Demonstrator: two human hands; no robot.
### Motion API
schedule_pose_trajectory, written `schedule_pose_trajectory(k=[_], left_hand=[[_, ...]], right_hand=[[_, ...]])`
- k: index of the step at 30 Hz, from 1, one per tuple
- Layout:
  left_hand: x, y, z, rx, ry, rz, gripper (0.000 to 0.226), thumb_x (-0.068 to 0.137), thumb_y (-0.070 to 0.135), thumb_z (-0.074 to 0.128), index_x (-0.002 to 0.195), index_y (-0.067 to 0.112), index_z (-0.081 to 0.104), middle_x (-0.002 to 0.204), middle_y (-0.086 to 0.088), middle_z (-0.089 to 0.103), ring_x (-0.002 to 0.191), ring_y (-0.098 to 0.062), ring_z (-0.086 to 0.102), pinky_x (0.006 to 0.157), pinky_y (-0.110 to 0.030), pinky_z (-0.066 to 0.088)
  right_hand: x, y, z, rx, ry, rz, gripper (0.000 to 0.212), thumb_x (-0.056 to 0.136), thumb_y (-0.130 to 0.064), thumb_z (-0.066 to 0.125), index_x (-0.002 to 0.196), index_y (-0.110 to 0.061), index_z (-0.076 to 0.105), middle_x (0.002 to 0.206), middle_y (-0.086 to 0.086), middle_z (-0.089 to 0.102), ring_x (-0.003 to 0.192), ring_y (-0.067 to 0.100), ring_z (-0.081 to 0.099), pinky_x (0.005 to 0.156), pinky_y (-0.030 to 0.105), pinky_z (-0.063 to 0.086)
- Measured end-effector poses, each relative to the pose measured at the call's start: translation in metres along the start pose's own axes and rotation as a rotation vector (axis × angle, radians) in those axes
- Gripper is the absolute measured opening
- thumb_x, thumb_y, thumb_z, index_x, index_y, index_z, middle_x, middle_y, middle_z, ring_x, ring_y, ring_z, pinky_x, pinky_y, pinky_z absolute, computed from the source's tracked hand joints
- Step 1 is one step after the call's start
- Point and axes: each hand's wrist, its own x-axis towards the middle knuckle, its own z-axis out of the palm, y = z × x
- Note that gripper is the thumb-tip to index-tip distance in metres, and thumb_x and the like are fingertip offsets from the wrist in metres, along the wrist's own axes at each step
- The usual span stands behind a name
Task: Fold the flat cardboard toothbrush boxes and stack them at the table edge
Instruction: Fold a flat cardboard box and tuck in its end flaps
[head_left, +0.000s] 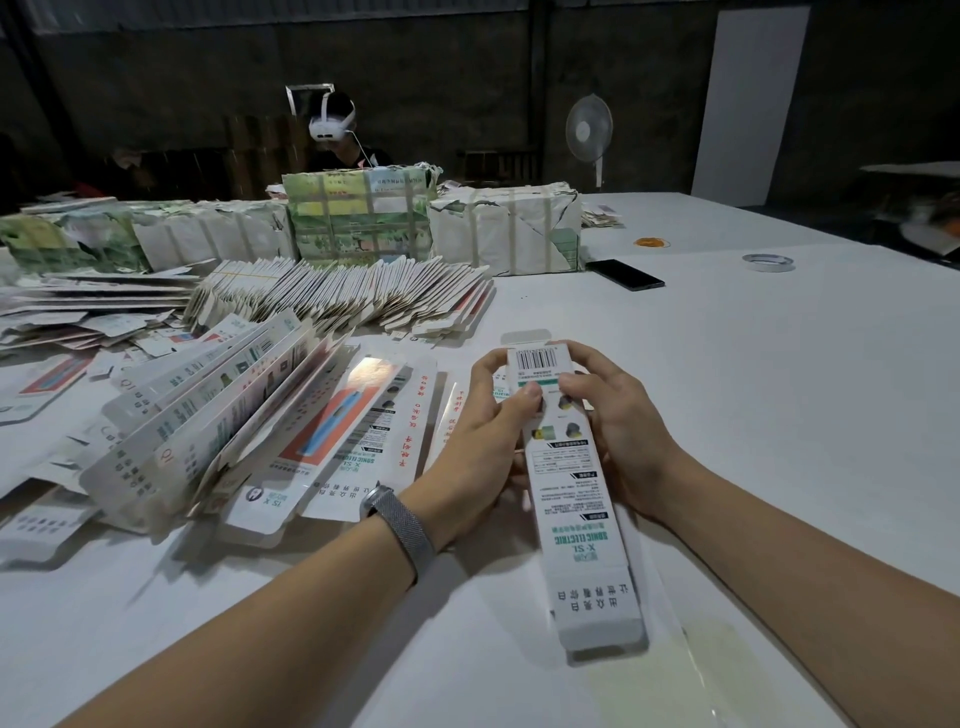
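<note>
Both hands hold one long toothbrush box (571, 483) above the white table (753, 415).

The left hand (483, 431) has its grip closed on the box's left edge near the far end, thumb pressed on the printed face; the right hand (618, 415) grips the right edge opposite, thumb on the face just below the barcode. The box points away from the person, its near end open with flaps showing, its far flap standing up. To the left lies a leaning fan of flat box blanks (208, 415), with more blanks banded in a long row (343, 296) behind them. Wrapped paper bundles (504, 228) sit farther back, beside a black phone (625, 274), a tape roll (768, 262) and orange rubber bands (651, 242). A metal mesh watch band (400, 525) circles the left wrist.
</note>
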Motion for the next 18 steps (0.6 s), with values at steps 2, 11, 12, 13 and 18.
schedule_pose_trajectory(k=[2,11,12,13,18], left_hand=[[0.0000,-0.0007,-0.0007,-0.002,-0.008,0.006,0.043,0.093,0.034,0.052,0.133,0.029,0.037,0.094,-0.001,0.077,0.079,-0.020,0.073,0.067,-0.040,0.061],[0.0027,-0.0023,-0.0020,0.004,-0.003,-0.026,0.050,0.093,0.037,0.052,0.140,0.031,0.036,0.095,-0.003,0.077,0.081,-0.023,0.073,0.073,-0.041,0.060],[0.0026,-0.0025,-0.0020,-0.002,-0.003,-0.029,0.052,0.093,0.037,0.053,0.141,0.031,0.035,0.095,-0.002,0.077,0.082,-0.023,0.073,0.072,-0.040,0.059],[0.0025,-0.0026,-0.0021,-0.010,-0.004,-0.032,0.053,0.092,0.036,0.053,0.141,0.031,0.034,0.096,-0.003,0.077,0.082,-0.023,0.073,0.071,-0.039,0.059],[0.0022,-0.0017,-0.0022,-0.022,-0.022,-0.049,0.052,0.093,0.036,0.054,0.140,0.029,0.035,0.094,-0.004,0.076,0.078,-0.023,0.072,0.064,-0.036,0.058]], right_hand=[[0.0008,0.0002,0.0001,-0.010,0.006,0.001,0.026,0.091,-0.019,0.053,0.104,-0.032,0.071,0.107,0.016,0.074,0.077,0.029,0.070,0.065,0.039,0.059],[0.0052,0.0055,0.0010,0.007,0.056,-0.044,0.025,0.081,-0.021,0.057,0.101,-0.029,0.069,0.107,0.008,0.074,0.083,0.024,0.072,0.069,0.040,0.060],[0.0056,0.0060,0.0009,0.026,0.062,-0.044,0.026,0.081,-0.019,0.058,0.106,-0.025,0.066,0.107,0.007,0.074,0.084,0.023,0.072,0.070,0.038,0.061],[0.0056,0.0062,0.0009,0.043,0.069,-0.047,0.027,0.084,-0.016,0.058,0.109,-0.021,0.063,0.108,0.007,0.074,0.086,0.024,0.072,0.071,0.038,0.062],[0.0050,0.0058,0.0001,0.048,0.111,-0.074,0.029,0.095,0.004,0.050,0.109,-0.020,0.060,0.122,0.011,0.066,0.091,0.028,0.070,0.079,0.048,0.058]])
